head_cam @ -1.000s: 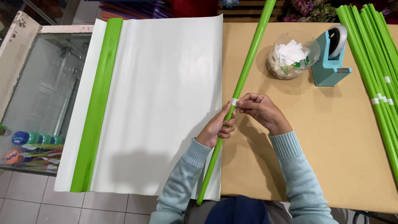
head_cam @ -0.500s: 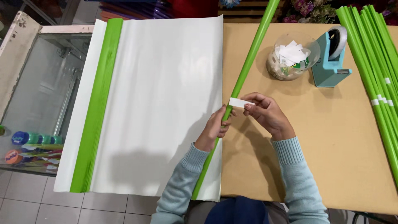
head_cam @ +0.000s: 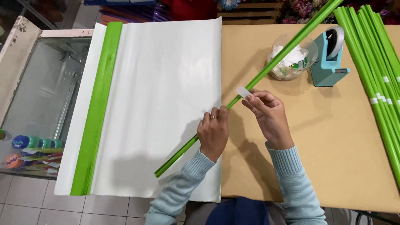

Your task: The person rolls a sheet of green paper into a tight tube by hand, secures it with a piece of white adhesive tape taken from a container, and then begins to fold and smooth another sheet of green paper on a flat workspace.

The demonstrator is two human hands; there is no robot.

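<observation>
A long thin green paper roll [head_cam: 266, 73] runs slantwise from the top right down to the white sheet. My left hand [head_cam: 213, 132] presses on this roll near its lower half, a ring on one finger. Just to the right, my right hand [head_cam: 268, 114] pinches a short strip of clear tape [head_cam: 243, 92] that touches the roll. A large white paper sheet [head_cam: 162, 96] with a green band [head_cam: 98, 108] along its left side lies flat on the tan table [head_cam: 333, 137].
A teal tape dispenser [head_cam: 329, 56] and a clear bowl of paper scraps [head_cam: 291, 60] stand at the back. Several finished green rolls [head_cam: 379, 62] lie along the right edge. A glass case [head_cam: 37, 100] with small items sits left of the table.
The roll has swung its lower end further left onto the white sheet. My left hand slid down along it; my right hand keeps the tape strip on the roll.
</observation>
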